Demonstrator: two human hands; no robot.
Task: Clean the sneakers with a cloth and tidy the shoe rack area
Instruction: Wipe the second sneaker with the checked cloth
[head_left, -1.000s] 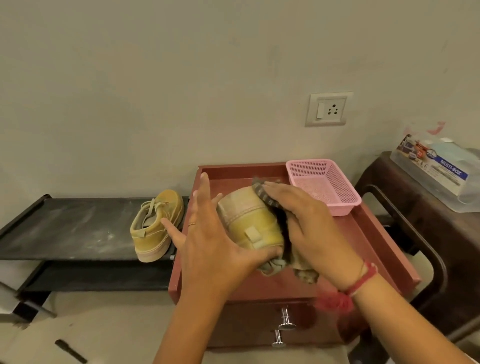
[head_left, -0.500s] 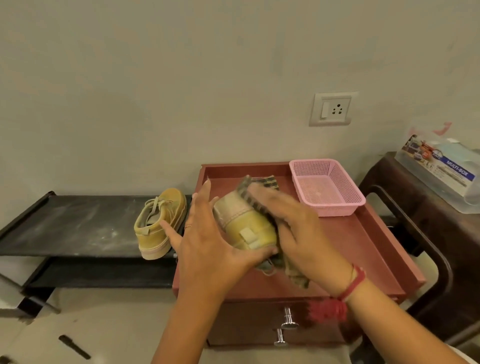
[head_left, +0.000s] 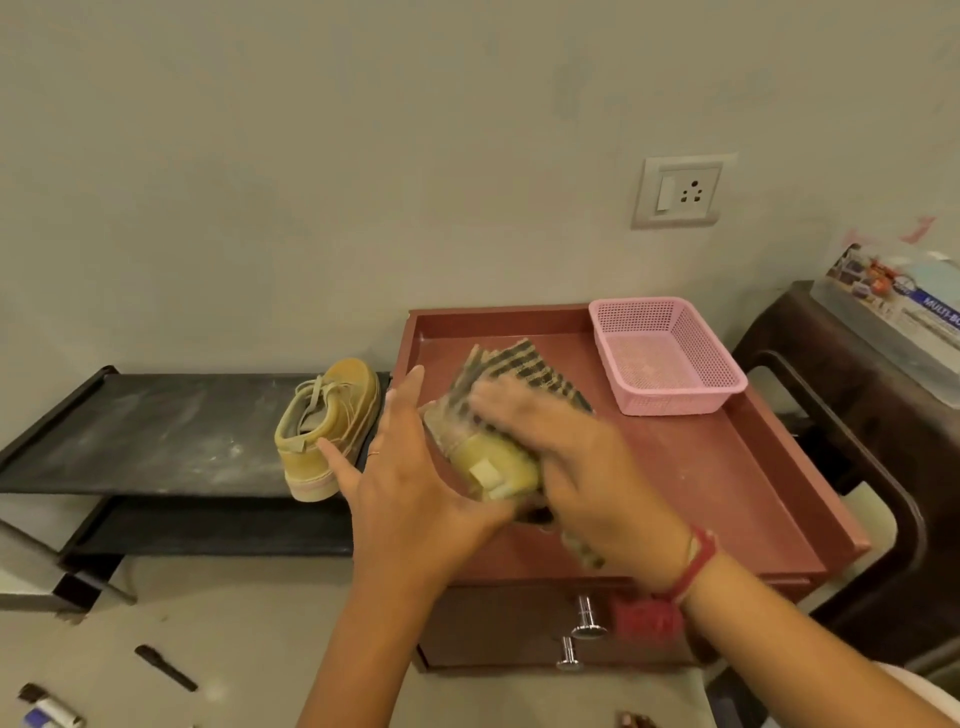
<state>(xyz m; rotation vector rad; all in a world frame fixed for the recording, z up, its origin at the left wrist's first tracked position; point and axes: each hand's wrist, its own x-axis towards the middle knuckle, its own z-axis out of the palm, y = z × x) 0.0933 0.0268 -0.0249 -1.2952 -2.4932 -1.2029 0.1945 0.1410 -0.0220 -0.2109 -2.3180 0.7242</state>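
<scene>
My left hand (head_left: 415, 483) holds a yellow sneaker (head_left: 488, 462) above the red tray-top cabinet (head_left: 727, 467), thumb under its heel, fingers stretched along its left side. My right hand (head_left: 582, 462) presses a dark striped cloth (head_left: 511, 364) onto the top of that sneaker; the hand is blurred with motion, and the cloth's far end sticks out past the fingers. A second yellow sneaker (head_left: 327, 421) stands upright on the right end of the black shoe rack (head_left: 156, 436), just left of my left hand.
A pink mesh basket (head_left: 670, 358) sits at the cabinet's back right corner. A dark stool (head_left: 862, 415) with a plastic box (head_left: 904, 306) stands to the right. Small items (head_left: 166, 667) lie on the floor at the lower left. The cabinet has drawer knobs (head_left: 587, 618).
My right hand has swept the cloth forward along the sneaker toward its toe. The sneaker and my left hand have shifted slightly away from me.
</scene>
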